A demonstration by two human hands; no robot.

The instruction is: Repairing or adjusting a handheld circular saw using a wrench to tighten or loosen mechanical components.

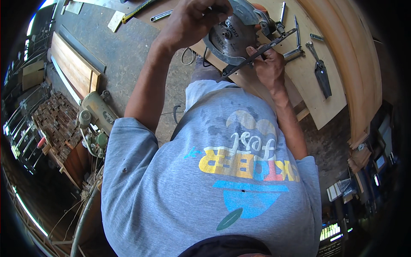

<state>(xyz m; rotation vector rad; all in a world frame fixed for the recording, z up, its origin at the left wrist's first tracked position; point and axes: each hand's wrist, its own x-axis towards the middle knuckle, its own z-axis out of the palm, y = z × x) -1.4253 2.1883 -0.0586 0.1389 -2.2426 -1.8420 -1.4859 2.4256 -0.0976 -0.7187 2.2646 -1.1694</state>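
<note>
A circular saw (238, 39) lies on its side on the wooden workbench, its round toothed blade (233, 32) facing up. My left hand (198, 19) is at the blade's upper left, its fingers curled and pinched together against the saw's guard; what lies between the fingertips is hidden. With thumb and fingers, my right hand (269, 66) grips the dark flat base plate (246, 61) on the saw's near side. The plate slants up to the right. Beside the saw, a hex-key-like metal rod (296, 32) lies on the wood.
Pliers-like snips (322, 77) with dark handles lie on the plywood (327, 109) at right. A wrench (162, 16) and a yellow-black handled tool (136, 10) are at the upper left. Planks (77, 64), a motor-like machine (99, 109) and stacked wood blocks (60, 122) stand on the left.
</note>
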